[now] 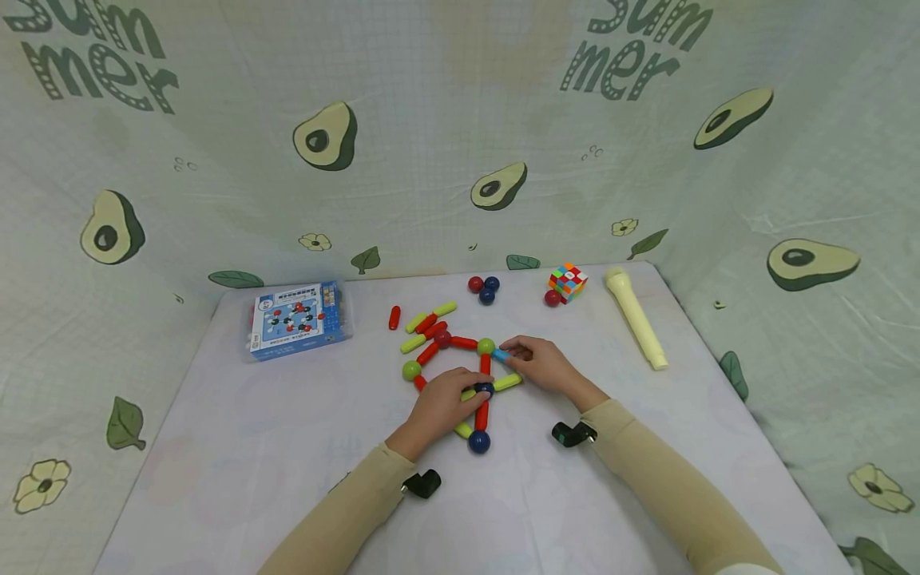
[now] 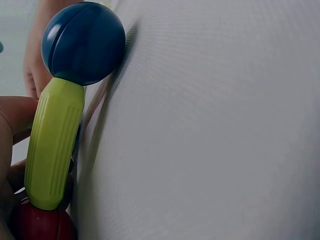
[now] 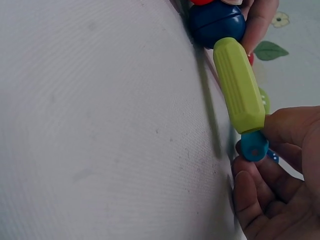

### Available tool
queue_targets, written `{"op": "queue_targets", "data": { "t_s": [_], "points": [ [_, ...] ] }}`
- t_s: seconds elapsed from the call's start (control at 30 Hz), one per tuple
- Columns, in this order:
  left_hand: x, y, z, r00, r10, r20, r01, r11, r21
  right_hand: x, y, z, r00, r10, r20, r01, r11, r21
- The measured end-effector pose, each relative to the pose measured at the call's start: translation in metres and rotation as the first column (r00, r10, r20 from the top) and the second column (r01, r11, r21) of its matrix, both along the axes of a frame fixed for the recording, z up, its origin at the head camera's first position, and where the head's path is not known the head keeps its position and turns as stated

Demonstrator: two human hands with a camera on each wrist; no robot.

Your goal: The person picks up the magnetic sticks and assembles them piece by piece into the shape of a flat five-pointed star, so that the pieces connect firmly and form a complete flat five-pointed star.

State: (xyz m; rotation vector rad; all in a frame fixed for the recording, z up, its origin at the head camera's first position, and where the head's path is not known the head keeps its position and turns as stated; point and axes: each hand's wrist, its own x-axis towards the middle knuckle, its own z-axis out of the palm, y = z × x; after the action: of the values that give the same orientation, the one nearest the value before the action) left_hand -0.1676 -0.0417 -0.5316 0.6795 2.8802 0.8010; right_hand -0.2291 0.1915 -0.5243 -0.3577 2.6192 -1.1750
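Note:
A flat frame of coloured magnetic sticks and balls lies on the table. My left hand (image 1: 446, 403) reaches over it and pinches the dark blue ball (image 1: 485, 390) in its middle; the palm hides part of the frame. With thumb and fingers, my right hand (image 1: 542, 366) pinches a light blue stick (image 1: 501, 355), whose far end meets a green ball (image 1: 485, 346). From the middle ball a yellow-green stick (image 3: 239, 85) points towards the right hand, its free end close to the blue stick's round end (image 3: 254, 146). Nearest me sits another dark blue ball (image 1: 478, 442).
Loose red and yellow-green sticks (image 1: 426, 323) lie behind the frame. Further back are red and dark blue balls (image 1: 486, 296) and a puzzle cube (image 1: 568, 282) beside a red ball. A boxed set (image 1: 296, 319) stands left, a pale yellow rod (image 1: 636, 319) right.

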Motion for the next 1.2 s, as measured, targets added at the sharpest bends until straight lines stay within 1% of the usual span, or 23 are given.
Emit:
{"op": "queue_targets", "data": {
  "t_s": [0.47, 0.6, 0.7, 0.9, 1.0, 1.2],
  "points": [
    [0.001, 0.0, 0.001, 1.0, -0.002, -0.001, 0.002, 1.0, 0.004, 0.0, -0.001, -0.001, 1.0, -0.016, -0.013, 0.016, 1.0, -0.001],
    [0.001, 0.001, 0.002, 1.0, -0.001, 0.0, 0.001, 1.0, -0.004, 0.0, 0.0, -0.001, 0.999, -0.034, -0.035, 0.034, 0.999, 0.0],
    [0.001, 0.0, 0.002, 1.0, -0.001, -0.003, 0.001, 1.0, -0.006, -0.003, 0.002, -0.002, 0.997, -0.053, -0.056, 0.053, 0.999, -0.001],
    [0.0, 0.0, 0.001, 1.0, 0.003, 0.0, -0.003, 1.0, -0.01, -0.017, 0.006, -0.006, 0.992, -0.097, -0.085, 0.094, 0.995, -0.038],
    [0.0, 0.0, 0.0, 1.0, 0.004, 0.002, -0.004, 1.0, -0.013, -0.027, 0.008, -0.006, 0.991, -0.099, -0.092, 0.095, 0.994, -0.055],
    [-0.001, 0.001, 0.0, 1.0, 0.002, 0.001, -0.002, 1.0, -0.018, -0.049, 0.009, -0.003, 0.99, -0.057, -0.126, 0.06, 0.998, 0.02]
  ]
}}
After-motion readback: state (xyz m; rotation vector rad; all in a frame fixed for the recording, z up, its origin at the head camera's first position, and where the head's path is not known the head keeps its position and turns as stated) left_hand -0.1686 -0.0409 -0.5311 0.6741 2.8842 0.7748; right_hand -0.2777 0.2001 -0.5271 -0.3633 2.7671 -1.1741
